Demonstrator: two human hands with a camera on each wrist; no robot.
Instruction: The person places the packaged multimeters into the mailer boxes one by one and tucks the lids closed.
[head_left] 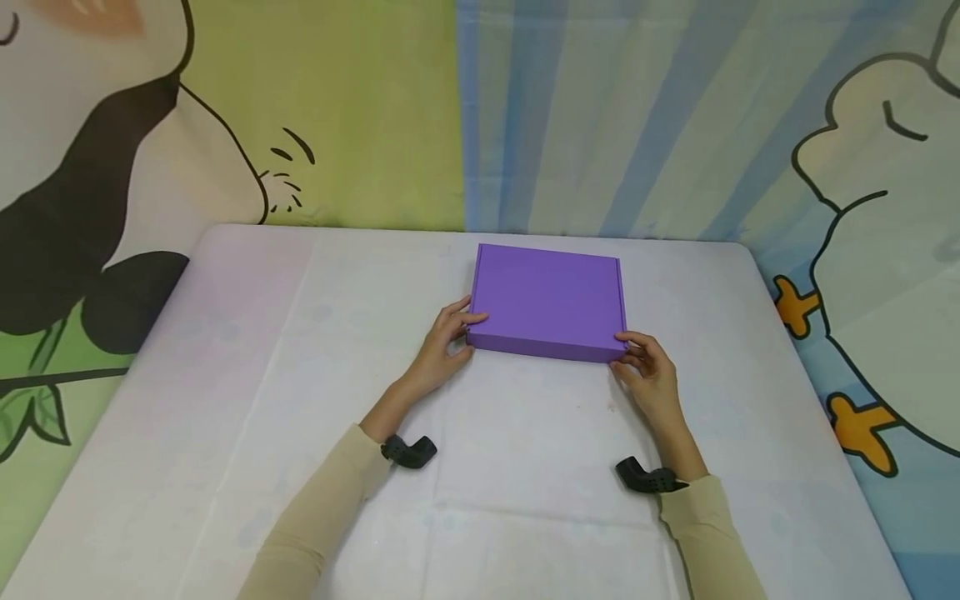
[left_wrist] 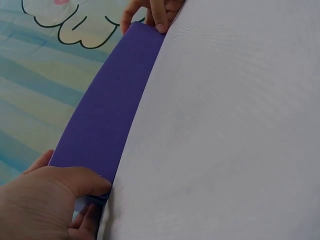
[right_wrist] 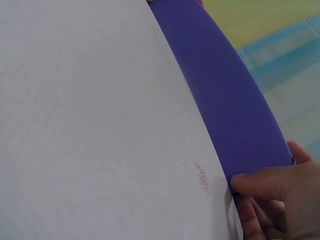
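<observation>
A flat purple box [head_left: 547, 298], its lid down, lies toward the far side of the white table. My left hand [head_left: 444, 343] grips its near left corner, with the thumb at the front face and a finger over the top edge. At the near right corner my right hand [head_left: 649, 373] holds the box the same way, a fingertip on the lid and the thumb low on the front. In the left wrist view the long front face [left_wrist: 107, 95] stretches between both hands. The right wrist view shows the right thumb [right_wrist: 250, 184] pressed near the bottom edge.
A white cloth covers the table [head_left: 517, 467], with creases and a small reddish mark [right_wrist: 202, 176] near the right hand. Behind stands a printed cartoon backdrop [head_left: 360, 108]. Each wrist wears a black camera mount [head_left: 408, 452].
</observation>
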